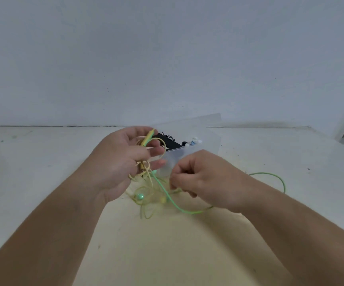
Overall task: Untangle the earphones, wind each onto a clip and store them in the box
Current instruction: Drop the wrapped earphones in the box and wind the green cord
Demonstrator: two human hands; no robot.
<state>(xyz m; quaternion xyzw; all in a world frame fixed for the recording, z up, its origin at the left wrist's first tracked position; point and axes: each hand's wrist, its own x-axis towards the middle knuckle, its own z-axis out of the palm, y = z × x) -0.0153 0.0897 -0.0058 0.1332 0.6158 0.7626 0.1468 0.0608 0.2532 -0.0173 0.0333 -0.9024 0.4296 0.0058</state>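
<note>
Materials check: mostly plastic, mostly smooth.
The earphone cables [194, 212] looked like glossy, rubbery plastic; clip [147, 138] was smooth plastic; box [173, 159] was clear plastic, slightly frosted; tabletop [43, 162] was matt, pale and faintly scuffed; tan sheet [167, 244] was matt and paper-like.

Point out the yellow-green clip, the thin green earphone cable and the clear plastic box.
Yellow-green clip [147, 139]: head view, its middle.
Thin green earphone cable [187, 212]: head view, its lowest bend.
Clear plastic box [177, 156]: head view, its front wall.

Left hand [123, 162] raised, fingers [156, 150] curled, right hand [206, 180] knuckles up, apparently pinching
</note>
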